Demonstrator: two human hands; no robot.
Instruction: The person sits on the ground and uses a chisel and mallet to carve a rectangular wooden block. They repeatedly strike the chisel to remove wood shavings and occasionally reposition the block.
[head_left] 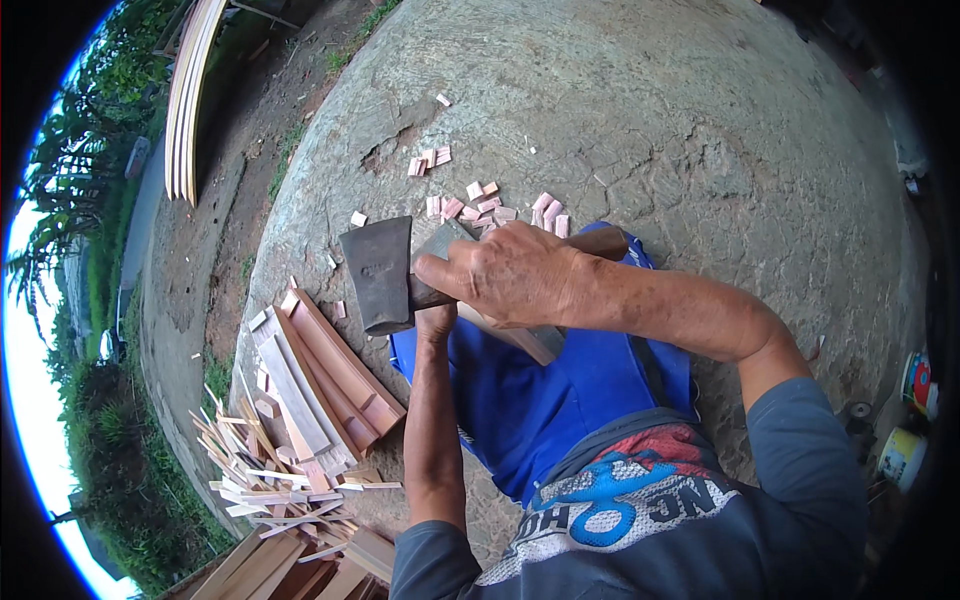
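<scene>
My right hand (510, 272) is wrapped round the wooden handle (600, 243) of an axe, close to its head. The dark metal axe head (378, 275) points left, over my lap. Below the axe is my left hand (435, 318), with its fingers mostly hidden behind the tool. A flat grey-green block (443, 238) shows just beyond the axe; I cannot tell whether it is wood or stone. Under my right wrist a pale wooden piece (525, 340) slants across the blue cloth (500, 400) on my legs.
Small pinkish wood offcuts (490, 205) lie scattered on the rough concrete floor (600, 100) ahead. At my left are stacked reddish boards (330, 360) and a heap of thin wood strips (270, 480). Long planks (195, 100) stand far left. A white tub (902, 458) sits at the right.
</scene>
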